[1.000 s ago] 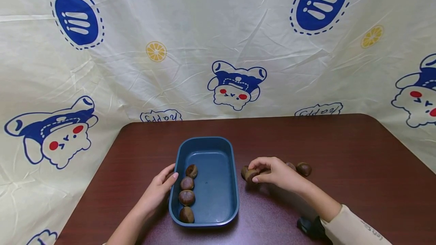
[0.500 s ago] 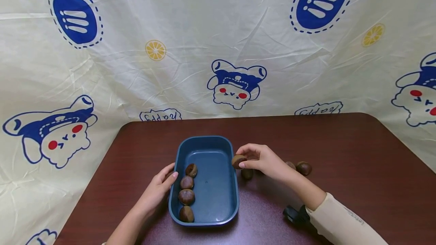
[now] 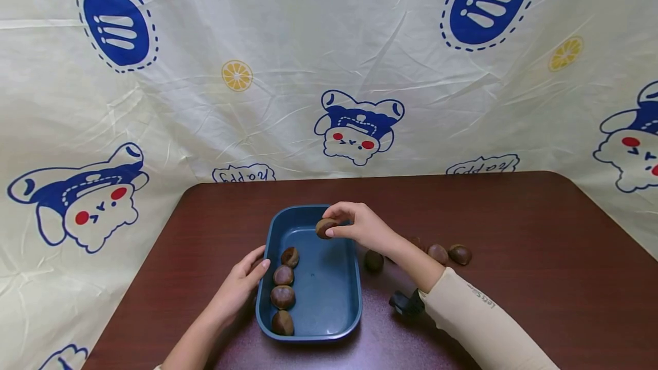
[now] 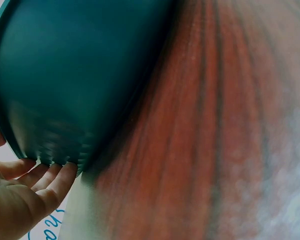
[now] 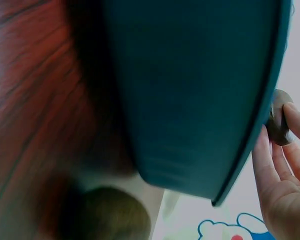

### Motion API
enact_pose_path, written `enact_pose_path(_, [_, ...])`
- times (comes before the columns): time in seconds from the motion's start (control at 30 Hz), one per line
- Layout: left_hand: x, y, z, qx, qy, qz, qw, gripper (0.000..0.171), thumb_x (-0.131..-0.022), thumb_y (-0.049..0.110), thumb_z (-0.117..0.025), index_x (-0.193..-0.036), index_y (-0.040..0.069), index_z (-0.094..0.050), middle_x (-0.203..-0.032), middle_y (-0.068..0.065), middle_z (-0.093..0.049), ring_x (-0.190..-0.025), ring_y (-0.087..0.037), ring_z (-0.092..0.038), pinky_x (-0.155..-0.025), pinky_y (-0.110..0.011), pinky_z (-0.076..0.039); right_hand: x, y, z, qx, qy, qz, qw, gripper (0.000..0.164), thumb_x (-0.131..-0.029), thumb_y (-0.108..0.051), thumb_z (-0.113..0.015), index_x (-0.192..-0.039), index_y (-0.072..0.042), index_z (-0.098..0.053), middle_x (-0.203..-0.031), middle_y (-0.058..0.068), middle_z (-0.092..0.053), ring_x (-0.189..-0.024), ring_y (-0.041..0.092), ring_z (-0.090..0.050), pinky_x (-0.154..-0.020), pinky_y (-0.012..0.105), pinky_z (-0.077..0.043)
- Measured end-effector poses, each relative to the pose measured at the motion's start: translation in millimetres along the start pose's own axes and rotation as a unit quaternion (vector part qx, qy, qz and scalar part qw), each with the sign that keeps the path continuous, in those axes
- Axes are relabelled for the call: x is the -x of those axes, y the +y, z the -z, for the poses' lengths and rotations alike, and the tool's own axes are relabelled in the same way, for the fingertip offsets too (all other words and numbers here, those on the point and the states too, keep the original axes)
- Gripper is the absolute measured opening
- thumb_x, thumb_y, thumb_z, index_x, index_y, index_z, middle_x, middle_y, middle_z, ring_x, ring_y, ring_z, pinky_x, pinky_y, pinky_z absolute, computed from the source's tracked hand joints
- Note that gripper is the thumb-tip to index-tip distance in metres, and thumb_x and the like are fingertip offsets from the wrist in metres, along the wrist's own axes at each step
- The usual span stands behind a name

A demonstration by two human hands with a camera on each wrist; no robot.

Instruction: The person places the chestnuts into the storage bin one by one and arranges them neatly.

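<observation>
A blue rectangular tray sits on the table, with several brown chestnuts lined up along its left side. At the tray's left rim, my left hand holds the wall; in the left wrist view its fingers touch the outer side under the rim. My right hand pinches a chestnut between thumb and fingers above the tray's far right part. That same held chestnut appears beyond the tray's rim in the right wrist view. The tray hides part of that hand's fingertips there.
Right of the tray, a dark chestnut lies close to its wall. Two more, a chestnut and a neighbouring chestnut, lie farther right; my right forearm partly covers another. A patterned cloth hangs behind the brown table.
My right hand has lifted a chestnut from the table right of the tray and carried it leftward over the rim. The left hand and tray have stayed in place.
</observation>
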State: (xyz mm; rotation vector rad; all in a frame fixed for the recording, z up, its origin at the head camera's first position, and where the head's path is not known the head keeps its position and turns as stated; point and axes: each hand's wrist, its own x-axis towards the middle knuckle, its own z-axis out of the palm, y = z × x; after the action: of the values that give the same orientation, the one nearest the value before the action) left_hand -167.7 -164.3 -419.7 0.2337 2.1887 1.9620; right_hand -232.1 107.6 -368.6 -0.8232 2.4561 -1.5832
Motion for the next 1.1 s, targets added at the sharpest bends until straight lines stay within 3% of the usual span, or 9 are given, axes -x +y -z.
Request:
enact_pose_path(0.4, [-0.7,0.0,0.0,-0.001,-0.009,0.002,1.0000,0.047,-0.094,0.018,-0.048,-0.134,-0.002,-0.033,-0.127,-0.025,-0.044,-0.113,-0.033,-0.045,-0.090,-0.043,-0.040,-30,3,-32,0.013,0.005,-0.018,1.000,0.024,-0.081,-0.010,-0.066,-0.105,-0.005,-0.062,-0.093,0.001,-0.061,-0.086,0.017,-0.057,-0.073,0.029,-0.049])
enact_pose_path(0.6, [-0.5,0.3,0.0,0.000,-0.010,0.003,0.9999,0.046,-0.094,0.017,-0.047,-0.134,-0.002,-0.033,-0.126,-0.025,-0.045,-0.113,-0.033,-0.045,-0.089,-0.042,-0.040,-43,8,-46,-0.020,-0.001,-0.033,0.999,0.023,-0.082,-0.009,-0.065,-0.104,-0.003,-0.062,-0.093,0.003,-0.062,-0.086,0.017,-0.058,-0.074,0.029,-0.048])
enact_pose_path(1.1, [-0.6,0.6,1.0,0.001,-0.012,0.004,0.9999,0.047,-0.094,0.018,-0.046,-0.134,-0.002,-0.033,-0.125,-0.025,-0.046,-0.111,-0.032,-0.046,-0.088,-0.040,-0.042,-53,17,-61,-0.064,-0.020,-0.122,0.990,0.016,-0.082,-0.001,-0.063,-0.098,-0.001,-0.063,-0.085,0.007,-0.062,-0.076,0.017,-0.059,-0.070,0.030,-0.050])
